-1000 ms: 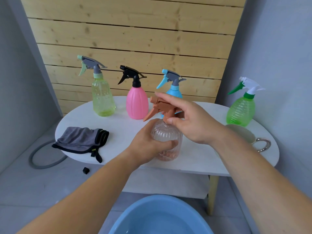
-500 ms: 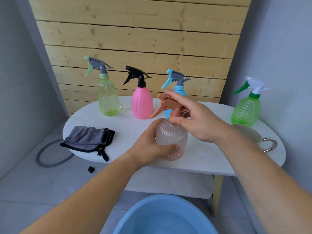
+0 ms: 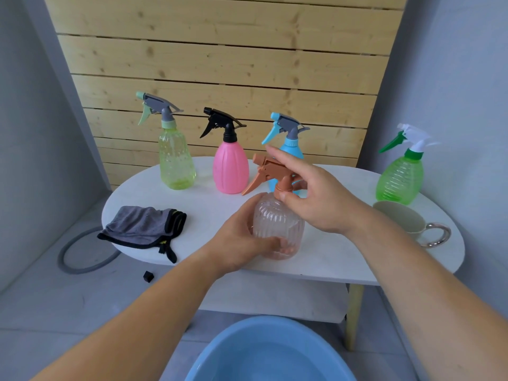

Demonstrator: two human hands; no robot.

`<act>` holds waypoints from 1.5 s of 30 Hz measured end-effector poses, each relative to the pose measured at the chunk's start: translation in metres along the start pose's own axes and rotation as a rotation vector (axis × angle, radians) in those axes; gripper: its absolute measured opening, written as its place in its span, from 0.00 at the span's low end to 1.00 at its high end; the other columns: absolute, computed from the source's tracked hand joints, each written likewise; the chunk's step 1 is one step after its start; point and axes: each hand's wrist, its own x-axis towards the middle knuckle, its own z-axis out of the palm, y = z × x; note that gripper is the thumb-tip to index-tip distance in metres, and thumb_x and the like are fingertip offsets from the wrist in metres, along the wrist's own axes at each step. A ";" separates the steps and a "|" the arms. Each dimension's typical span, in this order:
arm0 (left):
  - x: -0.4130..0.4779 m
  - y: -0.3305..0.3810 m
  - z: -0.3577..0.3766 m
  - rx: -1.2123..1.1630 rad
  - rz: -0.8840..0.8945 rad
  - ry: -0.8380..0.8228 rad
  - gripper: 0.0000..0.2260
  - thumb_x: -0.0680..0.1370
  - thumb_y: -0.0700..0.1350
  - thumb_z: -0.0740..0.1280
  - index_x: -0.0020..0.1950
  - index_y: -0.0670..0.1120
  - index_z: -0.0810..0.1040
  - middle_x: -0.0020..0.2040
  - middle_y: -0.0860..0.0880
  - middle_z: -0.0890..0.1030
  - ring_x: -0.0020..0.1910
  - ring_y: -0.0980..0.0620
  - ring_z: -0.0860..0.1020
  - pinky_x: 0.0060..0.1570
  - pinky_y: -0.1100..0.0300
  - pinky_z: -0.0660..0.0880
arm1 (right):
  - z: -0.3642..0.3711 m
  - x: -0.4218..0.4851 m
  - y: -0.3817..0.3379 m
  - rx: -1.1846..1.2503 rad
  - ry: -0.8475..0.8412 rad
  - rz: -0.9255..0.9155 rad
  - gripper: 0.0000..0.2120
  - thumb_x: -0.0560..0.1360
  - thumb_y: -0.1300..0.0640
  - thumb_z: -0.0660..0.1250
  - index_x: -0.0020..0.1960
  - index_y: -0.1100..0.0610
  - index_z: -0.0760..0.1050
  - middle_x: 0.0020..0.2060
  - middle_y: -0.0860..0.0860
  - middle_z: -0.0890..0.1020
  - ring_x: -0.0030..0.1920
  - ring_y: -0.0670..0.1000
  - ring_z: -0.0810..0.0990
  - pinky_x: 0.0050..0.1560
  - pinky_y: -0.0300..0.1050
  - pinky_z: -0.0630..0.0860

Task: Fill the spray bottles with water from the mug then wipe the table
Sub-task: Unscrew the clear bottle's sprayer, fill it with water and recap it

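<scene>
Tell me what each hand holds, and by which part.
The left hand grips the clear spray bottle by its body; right hand pinches its brown collar.

1. I can read no words, labels, brands, numbers or signs anywhere in my view.
</scene>
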 end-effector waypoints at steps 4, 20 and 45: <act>0.001 0.000 0.000 0.014 0.007 -0.008 0.36 0.68 0.38 0.77 0.74 0.52 0.71 0.65 0.49 0.81 0.64 0.51 0.80 0.64 0.54 0.79 | 0.003 0.001 0.001 -0.092 0.065 0.012 0.33 0.75 0.58 0.72 0.72 0.36 0.64 0.42 0.46 0.76 0.46 0.45 0.77 0.54 0.33 0.74; 0.001 -0.003 0.001 0.090 -0.007 0.042 0.37 0.66 0.43 0.79 0.73 0.56 0.72 0.64 0.53 0.81 0.65 0.51 0.79 0.64 0.48 0.80 | 0.005 0.000 0.005 -0.016 0.083 0.014 0.31 0.76 0.60 0.69 0.72 0.38 0.66 0.47 0.48 0.80 0.49 0.44 0.78 0.56 0.38 0.76; 0.003 -0.004 0.010 0.231 -0.043 0.173 0.43 0.60 0.53 0.83 0.72 0.59 0.69 0.62 0.55 0.80 0.62 0.56 0.79 0.61 0.48 0.81 | 0.010 -0.011 0.003 0.012 0.186 0.153 0.29 0.75 0.57 0.72 0.73 0.45 0.66 0.48 0.46 0.80 0.51 0.44 0.79 0.56 0.38 0.75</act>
